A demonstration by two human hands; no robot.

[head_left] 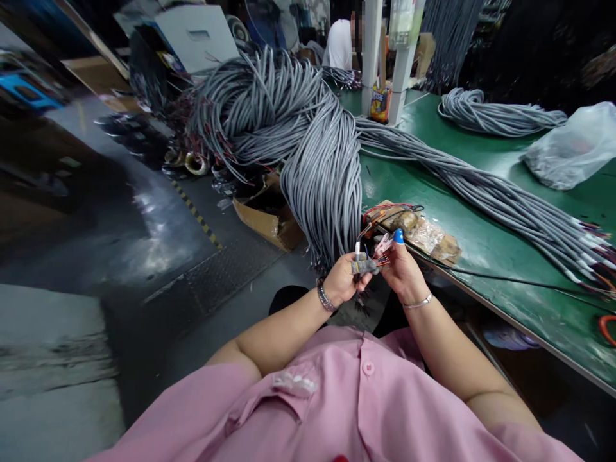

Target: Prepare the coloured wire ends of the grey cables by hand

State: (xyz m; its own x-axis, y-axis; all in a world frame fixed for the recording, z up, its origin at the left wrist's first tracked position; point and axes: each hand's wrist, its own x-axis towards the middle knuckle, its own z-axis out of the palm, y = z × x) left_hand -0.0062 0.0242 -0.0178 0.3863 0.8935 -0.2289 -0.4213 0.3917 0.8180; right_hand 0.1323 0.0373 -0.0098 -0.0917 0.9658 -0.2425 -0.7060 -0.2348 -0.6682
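Your left hand (pixel 342 277): closed on thin coloured wires (pixel 382 262), ends protruding toward your right. Your right hand (pixel 405 274): curled at those ends; whether pinching, cannot tell. Pink clip (pixel 384 244): just above the wires. Grey cables (pixel 327 186): beyond, draped beside green table (pixel 510 282).

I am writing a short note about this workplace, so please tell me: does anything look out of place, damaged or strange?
The open brown cardboard box, partly behind the thick hanging bundle of grey cables, looks askew: its flaps splay unevenly. The bundle droops beside the glossy green tabletop, which looks untidy but may be normal.
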